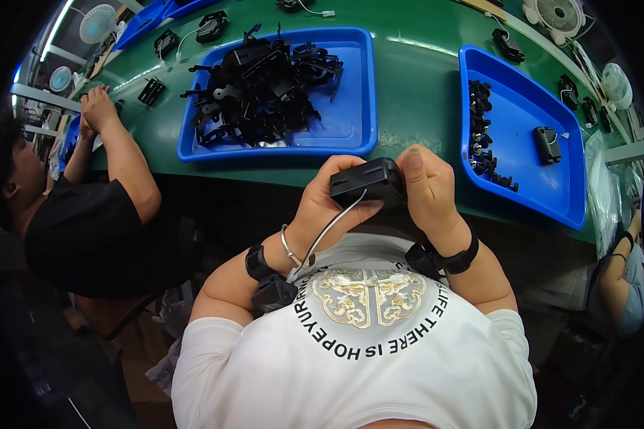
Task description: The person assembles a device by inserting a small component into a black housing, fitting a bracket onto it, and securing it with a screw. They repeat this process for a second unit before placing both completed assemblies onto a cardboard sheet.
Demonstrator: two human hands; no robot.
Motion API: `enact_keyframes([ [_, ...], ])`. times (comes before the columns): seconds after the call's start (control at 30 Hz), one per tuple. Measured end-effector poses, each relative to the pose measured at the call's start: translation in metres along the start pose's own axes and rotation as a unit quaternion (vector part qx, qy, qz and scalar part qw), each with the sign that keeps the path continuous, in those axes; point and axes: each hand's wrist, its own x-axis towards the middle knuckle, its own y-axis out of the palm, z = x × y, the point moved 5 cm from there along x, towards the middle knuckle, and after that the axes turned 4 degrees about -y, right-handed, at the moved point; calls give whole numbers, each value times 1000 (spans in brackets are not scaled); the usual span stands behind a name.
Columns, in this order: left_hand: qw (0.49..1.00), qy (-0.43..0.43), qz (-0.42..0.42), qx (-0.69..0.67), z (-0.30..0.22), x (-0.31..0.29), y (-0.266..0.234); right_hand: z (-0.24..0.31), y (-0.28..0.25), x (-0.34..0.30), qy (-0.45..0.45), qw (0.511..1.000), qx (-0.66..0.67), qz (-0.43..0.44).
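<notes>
Close in front of my chest, at the table's near edge, is a black box-shaped plastic unit point(365, 181) with slots in its top and a thin white cable point(336, 219) hanging from it. My left hand point(323, 199) is closed around its left end, with the thumb along the near side. My right hand point(431, 187) is closed against the right end, thumb up; its other fingertips are hidden. Beyond my hands, a blue tray point(358, 121) holds a heap of black plastic brackets point(257, 79).
A second blue tray point(529, 193) at right holds black knob-like parts point(481, 136) and one black unit point(547, 145). More cabled units point(508, 45) lie along the far side of the green table point(422, 79). A co-worker point(93, 222) sits at left; another person's arm point(619, 268) shows at right.
</notes>
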Motion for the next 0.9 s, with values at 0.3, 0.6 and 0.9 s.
enact_keyframes([
  [0.3, 987, 61, -130, -76, 5, 4, -18, 29, 6, -7, -138, 986, -21, 91],
  [0.6, 980, 125, -153, -9, -1, 4, -17, 31, 2, -11, -181, 979, -49, 78],
  [0.9, 975, 130, -159, 83, -6, 9, -18, 38, 11, -14, -178, 980, -62, 64],
])
